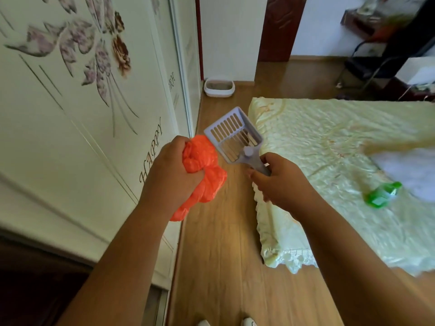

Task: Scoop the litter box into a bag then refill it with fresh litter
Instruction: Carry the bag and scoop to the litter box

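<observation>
The person is standing in the aisle between a wardrobe (82, 114) and a bed (341, 172), both hands raised. The left hand (169, 175) is gripping an orange bag (202, 165), bunched tight in the fist with loose ends hanging below. The bag is looking thin, soft and very light; it will likely need taking by the rim and shaking open before use. The right hand (280, 182) is holding a grey scoop (235, 137) by its handle, fingers curled round the shaft, slotted pan pointing up and away. The scoop is appearing rigid and light; the handle is the sound place to hold. The litter box (219, 87) is sitting on the floor against the far wall, well apart from both hands, not yet approached.
</observation>
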